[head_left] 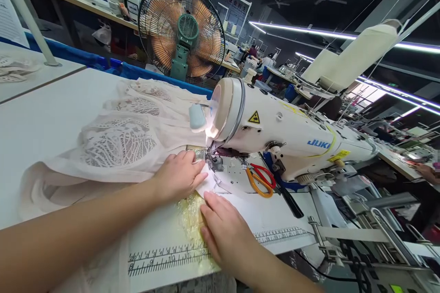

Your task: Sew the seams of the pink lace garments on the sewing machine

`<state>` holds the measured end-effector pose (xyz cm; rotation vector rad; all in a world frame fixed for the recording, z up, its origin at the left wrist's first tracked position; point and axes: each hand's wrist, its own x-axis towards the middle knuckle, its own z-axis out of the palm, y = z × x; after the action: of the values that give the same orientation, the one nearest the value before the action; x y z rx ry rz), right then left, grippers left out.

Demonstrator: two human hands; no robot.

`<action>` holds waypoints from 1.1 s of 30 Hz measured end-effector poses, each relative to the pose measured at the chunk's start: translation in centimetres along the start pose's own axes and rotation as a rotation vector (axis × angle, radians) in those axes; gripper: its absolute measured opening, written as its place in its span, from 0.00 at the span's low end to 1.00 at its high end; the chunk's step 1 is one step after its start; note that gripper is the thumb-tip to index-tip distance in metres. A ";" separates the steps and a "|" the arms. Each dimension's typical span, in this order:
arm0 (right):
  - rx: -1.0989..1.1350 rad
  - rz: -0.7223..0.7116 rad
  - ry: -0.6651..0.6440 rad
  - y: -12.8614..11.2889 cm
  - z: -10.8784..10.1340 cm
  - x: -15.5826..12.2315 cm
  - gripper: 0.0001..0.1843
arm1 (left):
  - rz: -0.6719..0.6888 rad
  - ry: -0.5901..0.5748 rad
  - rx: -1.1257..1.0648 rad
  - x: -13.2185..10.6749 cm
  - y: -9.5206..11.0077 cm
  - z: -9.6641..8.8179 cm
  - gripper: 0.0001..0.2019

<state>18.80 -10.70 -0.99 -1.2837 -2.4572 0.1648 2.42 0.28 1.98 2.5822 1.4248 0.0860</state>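
My left hand [178,175] lies flat, fingers together, on pale pink lace fabric [120,144], its fingertips just short of the presser foot [212,161] of a white JUKI sewing machine [285,135]. My right hand [225,231] rests palm down, fingers stretched, on a yellowish lace strip [190,217] that runs toward the needle. Neither hand grips anything; both press cloth against the table.
Red-and-orange scissors [261,179] lie on the machine bed to the right of the needle. A printed ruler [165,258] runs along the white table's [44,119] front edge. A green fan [182,32] stands behind the fabric. Other workstations and people are far back.
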 end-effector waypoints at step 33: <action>0.137 -0.047 0.164 1.5 -0.4 1.3 0.13 | 0.602 0.294 0.113 -2.4 -3.6 2.2 0.20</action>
<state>19.40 -8.83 -0.68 -1.1349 -2.2930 0.2033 -1.59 -0.20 -0.82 3.1017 0.6796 0.4963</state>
